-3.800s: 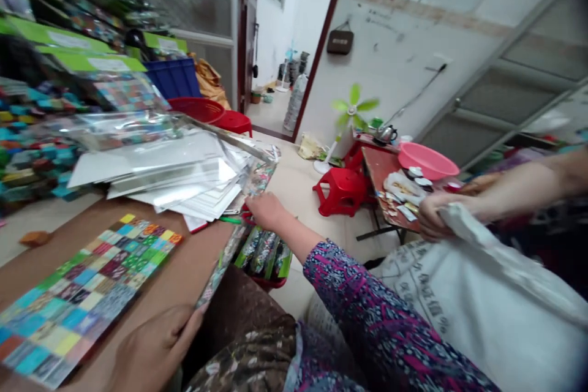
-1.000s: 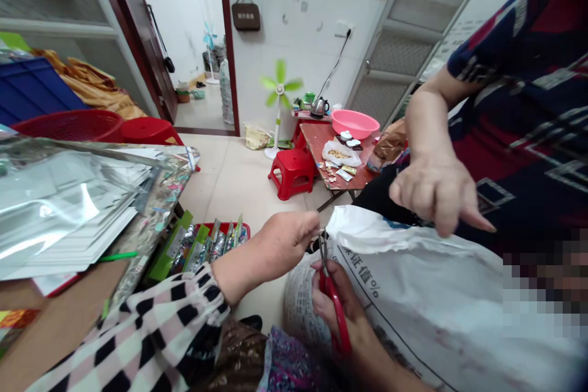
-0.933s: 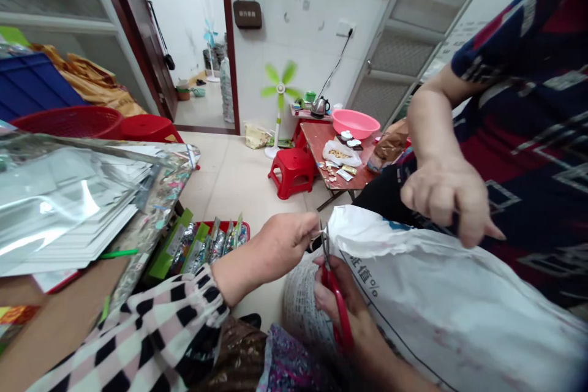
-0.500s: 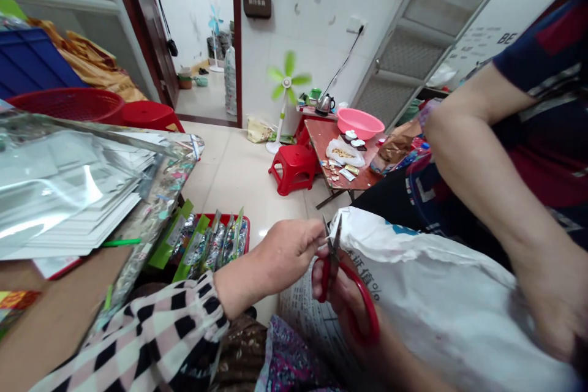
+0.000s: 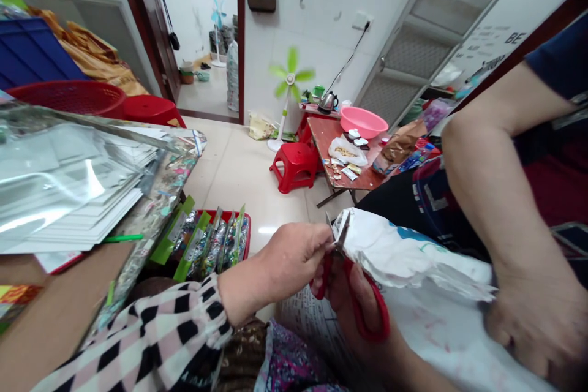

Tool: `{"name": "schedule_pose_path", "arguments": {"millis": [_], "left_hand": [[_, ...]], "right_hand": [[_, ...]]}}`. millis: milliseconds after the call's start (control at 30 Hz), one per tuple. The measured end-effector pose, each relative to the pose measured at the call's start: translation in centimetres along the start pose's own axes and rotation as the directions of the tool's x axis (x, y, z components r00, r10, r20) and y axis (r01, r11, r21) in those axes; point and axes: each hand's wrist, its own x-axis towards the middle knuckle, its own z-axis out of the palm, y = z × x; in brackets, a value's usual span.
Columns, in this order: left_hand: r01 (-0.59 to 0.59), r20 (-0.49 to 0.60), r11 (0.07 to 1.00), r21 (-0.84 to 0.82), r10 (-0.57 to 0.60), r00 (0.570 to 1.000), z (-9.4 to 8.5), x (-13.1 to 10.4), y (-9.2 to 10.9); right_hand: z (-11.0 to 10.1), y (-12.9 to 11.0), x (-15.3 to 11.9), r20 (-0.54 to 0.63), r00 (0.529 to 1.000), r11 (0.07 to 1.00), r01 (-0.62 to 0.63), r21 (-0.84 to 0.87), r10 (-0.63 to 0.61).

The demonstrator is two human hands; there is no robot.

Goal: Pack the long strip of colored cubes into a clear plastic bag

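- Scissors (image 5: 339,250) sit in the right hand (image 5: 356,294), fingers and thumb wrapped around the red handles, blades spread and pointing away from the body at the near corner of the white sack (image 5: 413,254).
- The left hand (image 5: 291,257) is pinched just beside the blades, apparently on a thin strand at that corner; knuckles hide most of it, so I can't be sure.
- The sack stands to the right of the lap, its top edge folded and crumpled, with a co-worker's hand (image 5: 537,318) against its far side.
- For a clean snip, it seems best to hold the strand taut and bring it deep between the blades, near the pivot.
- Left fingertips lie very near the steel, so drawing them back along the strand first looks wise.
- Slack cloth could slip between the blades; tilting them off it should help.
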Motion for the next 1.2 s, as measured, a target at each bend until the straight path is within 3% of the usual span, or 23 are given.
{"name": "schedule_pose_path", "arguments": {"millis": [200,533,900,1200], "left_hand": [[0.047,0.102,0.992,-0.113,-0.036,0.994,0.0,-0.2,0.4],[0.062,0.074,0.998,0.015,-0.063,0.995,0.3,-0.2,0.0],[0.057,0.064,0.998,-0.033,-0.055,0.996,1.1,-0.6,-0.2],[0.064,0.070,0.998,0.006,-0.064,0.995,1.0,-0.3,0.1]], "right_hand": [[0.6,-0.1,-0.1,0.001,1.000,0.995,-0.006,0.101,0.006],[-0.1,1.5,-0.5,0.085,0.996,0.959,-0.001,0.282,-0.024],[0.4,1.0,-0.8,0.056,0.998,0.978,0.028,0.208,-0.041],[-0.4,1.7,-0.5,0.146,0.988,0.975,0.026,0.220,-0.059]]}}
